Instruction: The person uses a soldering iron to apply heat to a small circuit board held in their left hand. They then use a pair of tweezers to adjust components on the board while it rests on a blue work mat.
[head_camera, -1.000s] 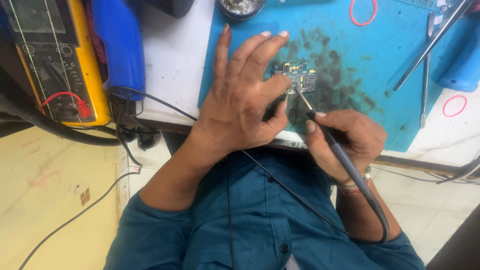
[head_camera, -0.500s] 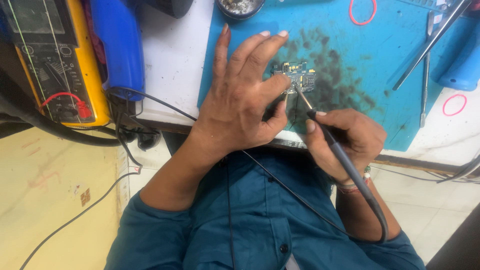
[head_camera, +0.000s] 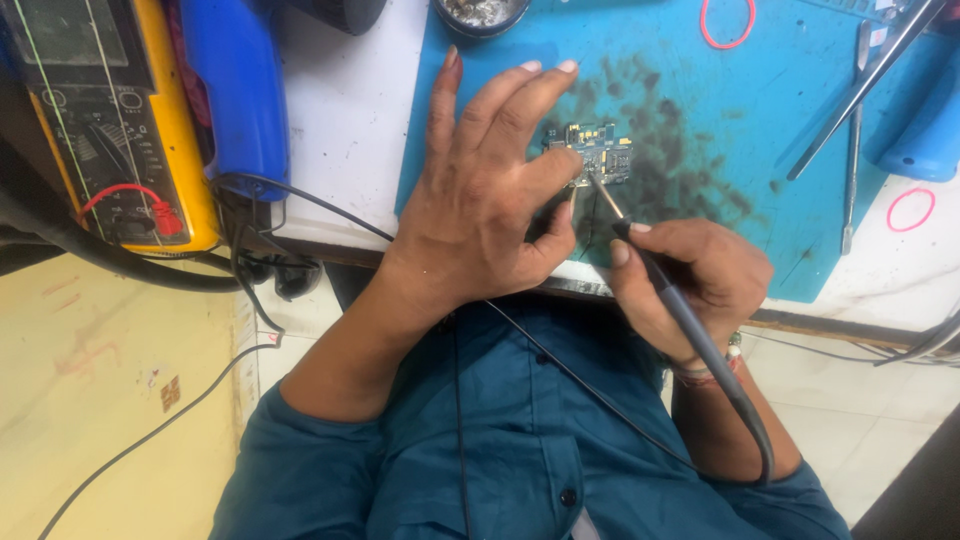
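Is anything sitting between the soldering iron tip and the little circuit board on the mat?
Nothing visible does. The soldering iron in the right hand has its tip right at the circuit board's near edge, while the left hand steadies the board from its left side.

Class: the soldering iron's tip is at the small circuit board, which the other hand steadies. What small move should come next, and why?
Probably a short, light dab in place: the soldering iron in the right hand has its tip at the circuit board edge, and the left hand pins the board to the blue mat.
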